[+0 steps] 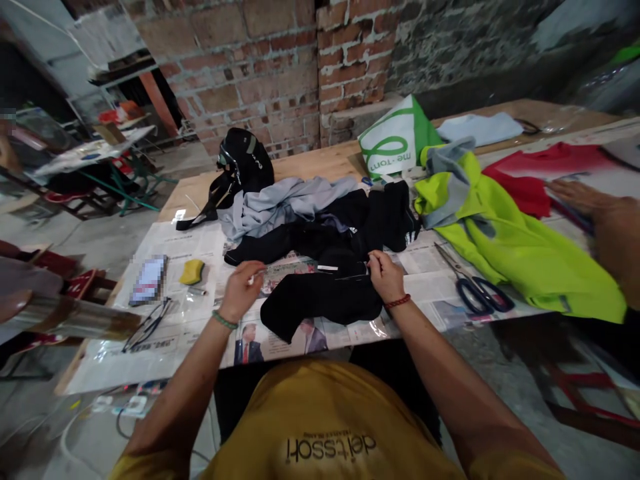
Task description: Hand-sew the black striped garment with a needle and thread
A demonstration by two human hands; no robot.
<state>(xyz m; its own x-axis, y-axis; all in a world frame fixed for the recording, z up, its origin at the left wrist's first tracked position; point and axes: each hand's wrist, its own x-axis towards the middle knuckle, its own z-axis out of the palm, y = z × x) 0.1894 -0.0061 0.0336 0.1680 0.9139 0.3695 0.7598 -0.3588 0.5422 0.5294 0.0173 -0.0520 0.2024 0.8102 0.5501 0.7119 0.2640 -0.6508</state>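
A piece of black cloth (320,300) lies on the newspaper, with a thin pale line and a small white strip (327,268) near its upper edge. My right hand (386,277), with a red bracelet, pinches the cloth's upper right edge. To the left of the cloth, my left hand (243,290), with a green bracelet, is closed with thumb and finger together. What it may hold is too small to make out. Just beyond both hands lie a crumpled black garment (305,240) and a grey garment (285,203).
Scissors (475,283) and a yellow-green garment (520,247) lie right of me. Left are a sponge (192,272), phone (149,280), glasses (148,325) and tape roll (100,313). Behind stand a black bag (247,160) and white-green bag (393,140). Another person's hand (583,197) rests near a red garment (530,163).
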